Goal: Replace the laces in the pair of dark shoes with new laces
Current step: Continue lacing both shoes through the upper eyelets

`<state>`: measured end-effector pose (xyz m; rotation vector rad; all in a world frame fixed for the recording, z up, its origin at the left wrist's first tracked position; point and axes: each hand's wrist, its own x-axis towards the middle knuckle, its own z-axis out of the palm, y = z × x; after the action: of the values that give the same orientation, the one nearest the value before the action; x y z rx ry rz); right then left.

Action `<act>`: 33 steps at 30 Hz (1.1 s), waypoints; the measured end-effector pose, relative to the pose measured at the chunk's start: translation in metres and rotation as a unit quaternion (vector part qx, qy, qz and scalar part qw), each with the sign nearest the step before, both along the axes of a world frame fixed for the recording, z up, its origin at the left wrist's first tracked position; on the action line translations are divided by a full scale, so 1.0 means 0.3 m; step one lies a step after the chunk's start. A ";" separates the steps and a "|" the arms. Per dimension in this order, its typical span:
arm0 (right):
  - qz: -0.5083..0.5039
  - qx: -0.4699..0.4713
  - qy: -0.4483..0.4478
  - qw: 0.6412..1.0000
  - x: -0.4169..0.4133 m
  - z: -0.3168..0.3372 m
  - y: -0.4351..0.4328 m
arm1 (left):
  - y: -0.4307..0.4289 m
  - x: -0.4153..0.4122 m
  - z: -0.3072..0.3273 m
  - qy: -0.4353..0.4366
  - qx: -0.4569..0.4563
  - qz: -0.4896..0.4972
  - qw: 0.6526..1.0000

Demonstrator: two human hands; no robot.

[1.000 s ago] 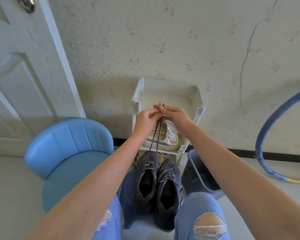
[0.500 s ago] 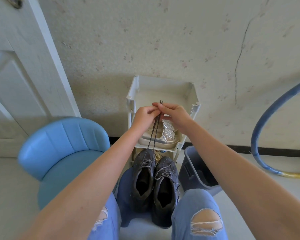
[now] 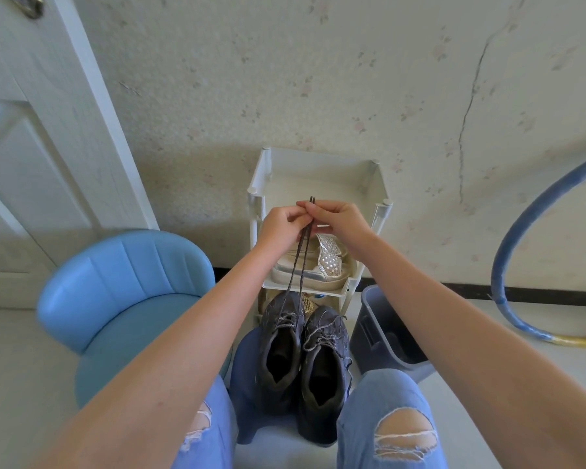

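Two dark grey shoes stand side by side on a dark blue stool between my knees: the left shoe [image 3: 279,346] and the right shoe [image 3: 323,370]. A dark lace [image 3: 298,262] runs taut from the toe end of the left shoe up to my hands. My left hand [image 3: 279,225] and my right hand [image 3: 339,220] meet above the shoes, and both pinch the two lace ends, whose tips stick up between the fingers. The right shoe carries a loose grey lace [image 3: 322,336].
A white plastic rack [image 3: 318,167] stands against the wall behind the shoes, with a silver shoe [image 3: 322,265] on its middle shelf. A light blue chair [image 3: 126,292] is at the left, a grey bin [image 3: 383,330] at the right, and a blue hose [image 3: 521,238] curves at far right.
Both hands keep their pinch on the lace ends and have hardly moved. Only the view shifts slightly.
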<state>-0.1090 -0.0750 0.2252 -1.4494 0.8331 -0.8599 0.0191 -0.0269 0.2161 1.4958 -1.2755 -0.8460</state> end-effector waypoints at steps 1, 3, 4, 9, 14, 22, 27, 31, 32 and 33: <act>-0.003 -0.002 0.007 1.000 -0.001 0.001 0.000 | -0.001 0.003 -0.001 0.002 0.002 0.000 1.000; -0.021 -0.025 0.058 0.998 -0.006 0.009 -0.003 | -0.004 0.009 0.000 -0.003 0.007 0.003 1.000; -0.040 -0.064 0.120 0.990 -0.008 0.015 -0.006 | -0.005 0.009 -0.001 -0.007 0.010 0.005 1.000; -0.126 -0.370 0.445 0.806 -0.007 0.043 -0.010 | -0.014 0.005 -0.002 -0.043 -0.016 0.046 0.998; -0.085 -0.402 0.271 0.871 0.007 0.016 0.016 | -0.012 0.014 0.026 -0.093 0.075 -0.066 0.991; -0.054 -0.336 0.328 0.881 0.042 0.011 0.030 | 0.001 0.061 0.008 0.108 0.122 -0.170 0.972; -0.032 -0.252 0.275 0.927 0.030 0.013 0.033 | -0.019 0.081 -0.016 0.090 0.093 -0.109 0.985; -0.016 -0.207 0.279 0.937 -0.003 0.027 0.018 | -0.026 0.087 0.004 0.043 0.102 -0.109 0.988; -0.011 -0.203 0.289 0.935 -0.007 0.037 0.014 | -0.024 0.083 0.010 0.036 0.107 -0.114 0.987; 0.001 -0.204 0.307 0.930 -0.009 0.050 0.009 | -0.021 0.080 0.016 0.032 0.112 -0.117 0.986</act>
<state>-0.1116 -0.0723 0.2402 -2.1438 1.1563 -0.5932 0.0432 -0.0332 0.2210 1.4959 -1.3610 -1.2161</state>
